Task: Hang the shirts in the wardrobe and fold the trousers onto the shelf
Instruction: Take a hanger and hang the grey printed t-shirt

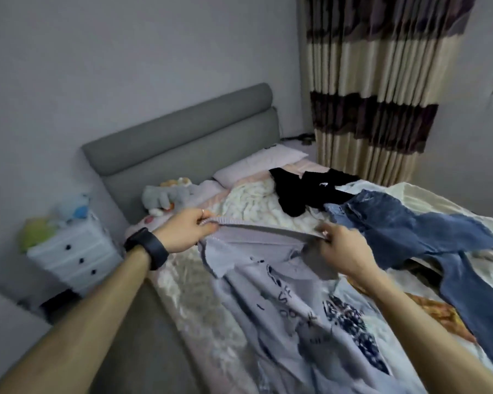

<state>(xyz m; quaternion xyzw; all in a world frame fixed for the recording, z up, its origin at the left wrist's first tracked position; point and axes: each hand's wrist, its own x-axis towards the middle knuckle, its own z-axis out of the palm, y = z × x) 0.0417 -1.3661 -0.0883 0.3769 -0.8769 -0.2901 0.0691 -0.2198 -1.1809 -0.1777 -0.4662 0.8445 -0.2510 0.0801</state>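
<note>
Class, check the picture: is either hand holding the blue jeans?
No: the left hand and right hand both grip the pale printed shirt; the blue jeans lie on the bed.

Your left hand point(190, 231) and right hand point(340, 248) pinch the ribbed edge of a pale grey printed shirt point(282, 302), stretched taut between them over the bed point(182, 280). Blue jeans point(410, 223) lie just beside your right hand, with a black garment point(296, 191) behind them.

Grey headboard point(180, 143); striped curtain point(376, 89); white drawers point(74, 254)
</note>
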